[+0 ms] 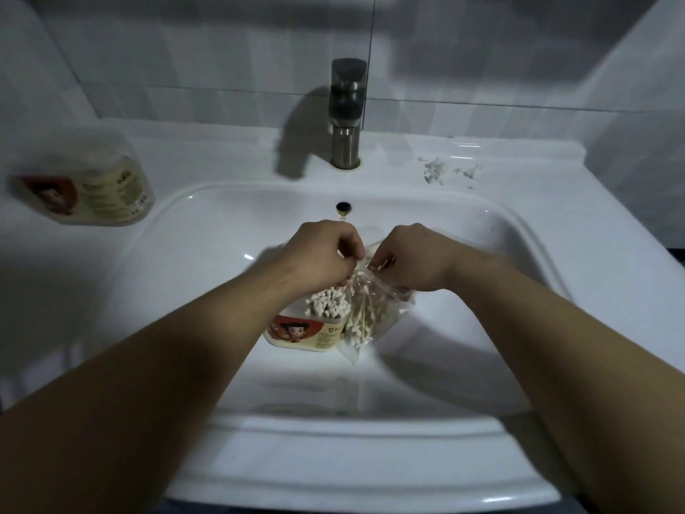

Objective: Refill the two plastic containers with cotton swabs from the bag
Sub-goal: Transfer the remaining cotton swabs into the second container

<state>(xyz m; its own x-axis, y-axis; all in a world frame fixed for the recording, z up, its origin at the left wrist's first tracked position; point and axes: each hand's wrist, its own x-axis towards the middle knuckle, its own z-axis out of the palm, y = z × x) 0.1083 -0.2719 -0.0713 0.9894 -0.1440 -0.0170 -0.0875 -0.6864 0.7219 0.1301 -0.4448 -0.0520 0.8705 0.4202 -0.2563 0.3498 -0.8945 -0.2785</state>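
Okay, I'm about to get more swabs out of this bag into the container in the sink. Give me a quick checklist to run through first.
1. Grip on the bag: the left hand and the right hand both pinch its top edge. Ok.
2. Bag mouth open: hidden behind the fingers. Cannot tell.
3. Target: the open container is right beside the bag, swab heads showing. Ok.
4. Room left in it: looks tightly packed. Cannot tell.
5. Water off: the faucet shows no flow. Ok.
6. Next refill: the second container is on the counter at left, too blurred to judge its fill. Cannot tell.
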